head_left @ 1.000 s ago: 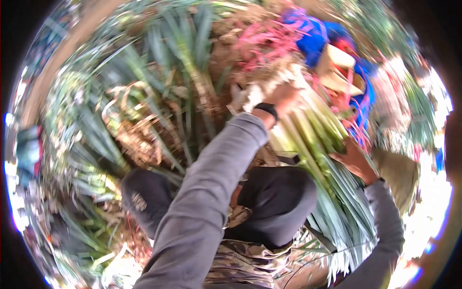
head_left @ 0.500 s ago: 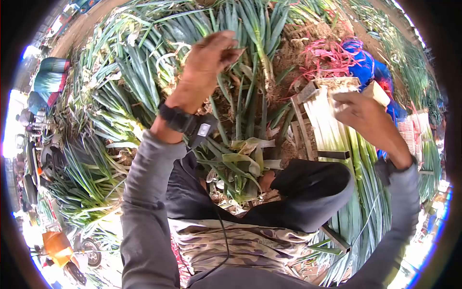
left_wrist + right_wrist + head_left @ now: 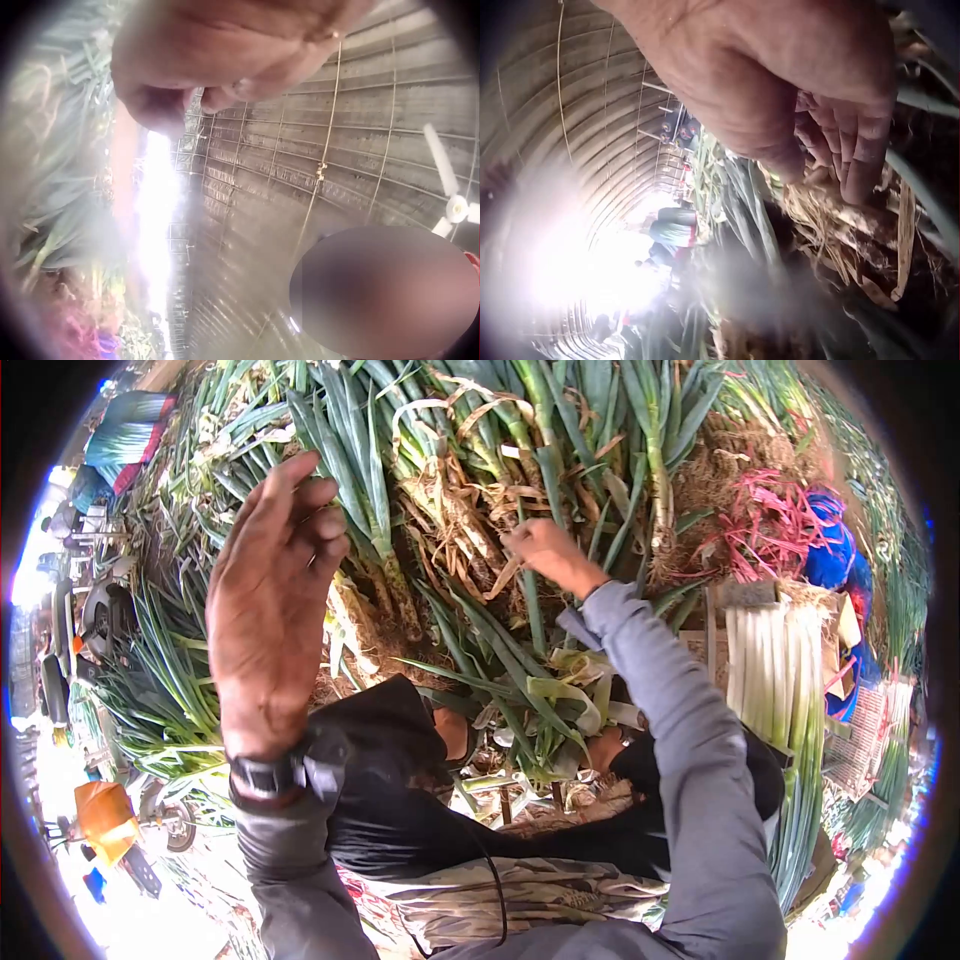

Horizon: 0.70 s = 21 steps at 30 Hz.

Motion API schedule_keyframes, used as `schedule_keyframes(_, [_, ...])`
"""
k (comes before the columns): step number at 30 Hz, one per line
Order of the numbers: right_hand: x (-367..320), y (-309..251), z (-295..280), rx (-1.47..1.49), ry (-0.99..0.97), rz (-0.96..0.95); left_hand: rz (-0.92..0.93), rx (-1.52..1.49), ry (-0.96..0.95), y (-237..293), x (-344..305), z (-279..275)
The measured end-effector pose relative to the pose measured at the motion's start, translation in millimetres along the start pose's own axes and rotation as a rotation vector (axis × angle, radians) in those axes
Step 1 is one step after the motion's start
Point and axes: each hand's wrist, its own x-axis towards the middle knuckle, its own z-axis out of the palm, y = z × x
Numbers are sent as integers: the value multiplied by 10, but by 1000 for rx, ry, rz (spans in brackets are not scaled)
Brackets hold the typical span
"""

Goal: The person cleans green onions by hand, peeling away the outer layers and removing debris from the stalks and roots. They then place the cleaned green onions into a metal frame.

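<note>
My left hand [image 3: 275, 600] is raised at the left of the head view, fingers loosely bent and nothing visible in them. The left wrist view shows that hand [image 3: 247, 45] against the roof. Over the root ends of loose leeks [image 3: 455, 510] is my right hand [image 3: 555, 555], its bent fingers pointing down. In the right wrist view this hand [image 3: 780, 82] has its fingertips beside pale, root-covered stalks [image 3: 855, 217]; whether they touch is unclear. A bundle of trimmed leeks [image 3: 775, 670] lies in a wooden frame to the right, white ends upward, with neither hand on it.
Pink strings [image 3: 765, 525] and blue material [image 3: 830, 555] lie at the upper right. Loose leaves [image 3: 560, 705] are between my knees. A printed crate or sheet [image 3: 858, 745] is beyond the bundle. An orange object [image 3: 105, 820] stands at the lower left.
Both hands have left the leek bundle. My left hand has moved left and up, and my right hand has swung left to the loose leeks. The head view has shifted left.
</note>
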Motion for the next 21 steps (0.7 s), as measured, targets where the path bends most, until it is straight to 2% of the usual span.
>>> schedule_keyframes(2, [205,167,400,-218,91,-67,70,3,55,47,-36,-66])
schedule_keyframes(3, [256,212,550,-316,89,-33,80,126,-1,77,-65,-94])
schedule_keyframes(6, [373,575,988,-702,185,-56,47,106,-74,167,-105,-232])
schedule_keyframes(8, [397,723,1179,-1000,315,-136,21,88,-14,180,-112,-208])
schedule_keyframes(9, [408,740,1205,-1012,293,-97,15,76,-3,187,-122,-213])
schedule_keyframes(12, [454,774,1077,-847,165,16,15,50,-2,209,-111,-254])
schedule_keyframes(13, [356,558,908,-736,2,36,24,36,-14,198,-111,-239])
schedule_keyframes(16, [13,223,688,-544,-26,-37,16,-18,-13,196,-111,-213])
schedule_keyframes(21, [-674,181,514,-114,-48,-114,32,-50,-30,139,-115,-130])
